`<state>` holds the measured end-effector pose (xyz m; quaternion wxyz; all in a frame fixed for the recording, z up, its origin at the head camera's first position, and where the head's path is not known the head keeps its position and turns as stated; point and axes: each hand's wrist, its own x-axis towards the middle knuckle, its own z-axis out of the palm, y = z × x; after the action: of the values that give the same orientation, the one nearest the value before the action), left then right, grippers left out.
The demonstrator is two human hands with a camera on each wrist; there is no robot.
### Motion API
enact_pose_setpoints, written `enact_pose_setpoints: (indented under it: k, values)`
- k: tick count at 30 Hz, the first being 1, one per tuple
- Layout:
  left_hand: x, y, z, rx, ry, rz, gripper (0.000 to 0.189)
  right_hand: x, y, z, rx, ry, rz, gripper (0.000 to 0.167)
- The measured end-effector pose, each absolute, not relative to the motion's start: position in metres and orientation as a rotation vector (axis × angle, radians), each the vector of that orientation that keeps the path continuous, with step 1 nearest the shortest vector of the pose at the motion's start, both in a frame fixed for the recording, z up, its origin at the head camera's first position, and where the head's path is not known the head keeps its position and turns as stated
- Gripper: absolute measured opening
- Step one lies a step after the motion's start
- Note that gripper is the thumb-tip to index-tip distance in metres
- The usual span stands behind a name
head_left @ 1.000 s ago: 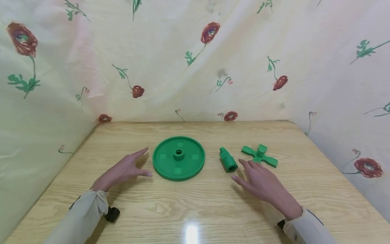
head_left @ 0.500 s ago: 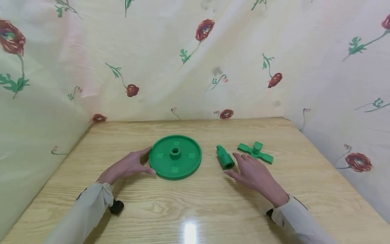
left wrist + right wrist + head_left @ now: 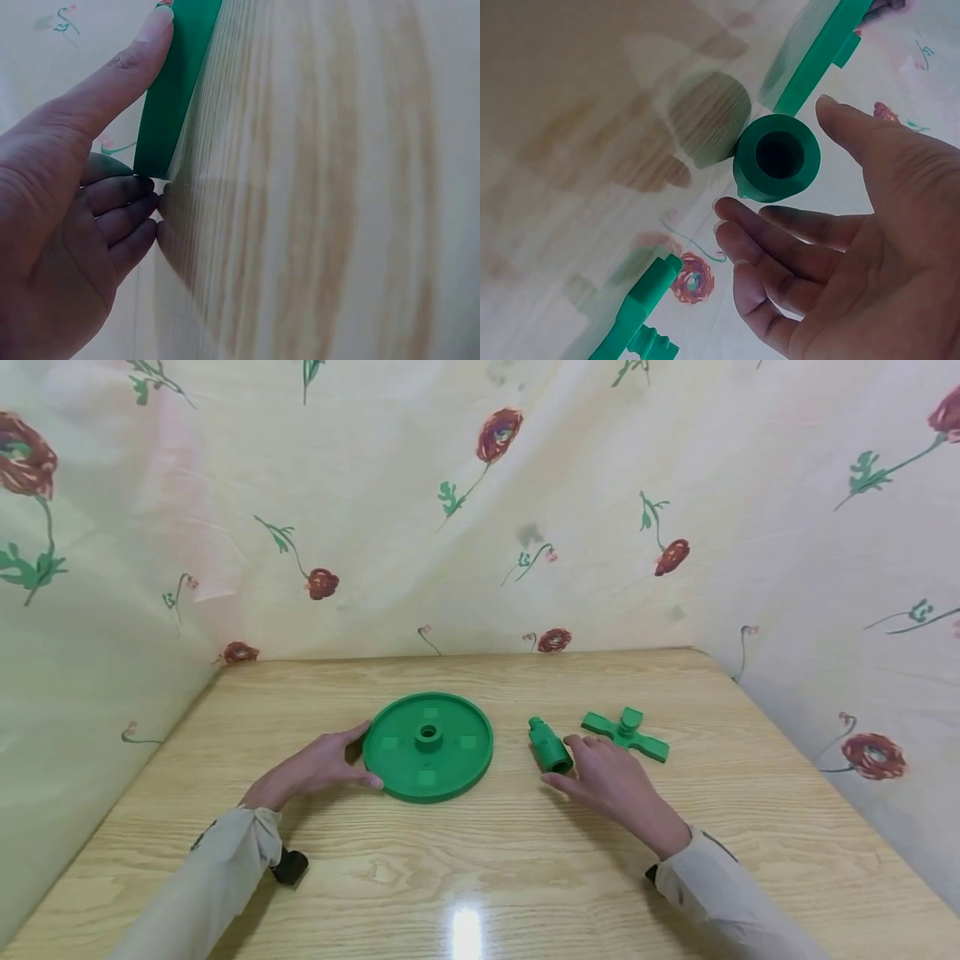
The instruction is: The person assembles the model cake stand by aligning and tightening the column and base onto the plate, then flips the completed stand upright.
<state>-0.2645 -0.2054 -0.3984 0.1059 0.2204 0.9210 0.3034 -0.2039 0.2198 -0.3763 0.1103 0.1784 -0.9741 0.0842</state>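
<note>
A green round disc (image 3: 401, 764) with a raised rim and a central hollow hub lies flat on the table. My left hand (image 3: 322, 764) holds its left edge, thumb at the near side of the rim and fingers round the far side; the left wrist view shows the thumb against the disc's wall (image 3: 176, 90). To the right lies a green bottle-shaped part (image 3: 549, 750), its hollow end (image 3: 746, 161) towards me. My right hand (image 3: 611, 781) is spread around that end, with a visible gap between fingers and part in the right wrist view.
A green cross-shaped piece (image 3: 648, 746) with a central stub lies just beyond my right hand, partly hidden by it. The wooden table (image 3: 375, 885) is bounded by a flowered cloth (image 3: 390, 510) at the back and sides.
My left hand has moved right onto the disc's edge. My right hand has come closer around the bottle-shaped part. The view has shifted slightly; the green parts keep their places.
</note>
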Motion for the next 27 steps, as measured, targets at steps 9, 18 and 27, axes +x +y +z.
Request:
enact_pose_setpoints:
  k: [9, 18, 27]
  values:
    - [-0.2632, -0.2078, -0.4001, 0.642, 2.704, 0.912, 0.119, -0.2070, 0.2149, -0.3785, 0.492, -2.838, 0.303, 0.053]
    - [-0.2640, -0.2095, -0.4010, 0.658, 2.705, 0.913, 0.118, -0.2083, 0.2109, -0.3787, 0.455, -2.801, 0.270, 0.046]
    - [-0.2634, -0.2078, -0.4001, 0.660, 2.654, 0.968, 0.116, -0.2087, 0.2116, -0.3796, 0.419, -2.801, 0.406, 0.041]
